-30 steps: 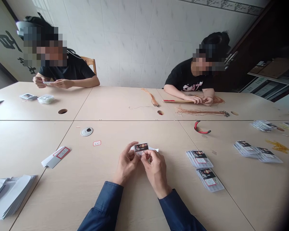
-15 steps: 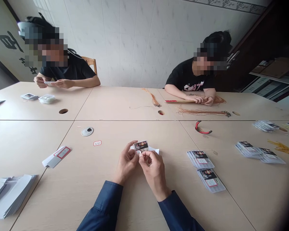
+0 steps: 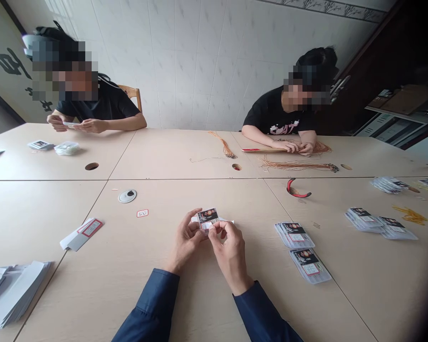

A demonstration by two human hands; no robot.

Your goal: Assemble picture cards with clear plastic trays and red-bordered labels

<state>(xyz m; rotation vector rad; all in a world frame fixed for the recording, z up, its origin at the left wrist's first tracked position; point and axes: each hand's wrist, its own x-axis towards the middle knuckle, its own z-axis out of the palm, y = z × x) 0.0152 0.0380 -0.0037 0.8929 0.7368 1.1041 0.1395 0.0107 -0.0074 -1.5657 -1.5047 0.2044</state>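
Between my hands is a small clear packet with a black printed card (image 3: 207, 215), a white label showing on its lower part. My left hand (image 3: 186, 239) grips its left side, thumb at the bottom and a finger along the upper left edge. The thumb and index finger of my right hand (image 3: 231, 249) are pinched at the packet's lower right, touching the label's edge. White paper (image 3: 229, 221) shows partly behind the packet; the rest is hidden.
Right of my hands lie stacked labelled packets (image 3: 309, 266), with more packets (image 3: 364, 218) beyond. Red-handled pliers (image 3: 298, 192), a loose label (image 3: 142, 213), a round grommet (image 3: 127, 195) and paper strips (image 3: 17, 294) lie about. Two people sit opposite, near orange cords (image 3: 299, 165).
The white label now shows on the lower part of the packet, where my fingers covered it before. My right fingertips have shifted slightly to the right. The view has drifted a little.
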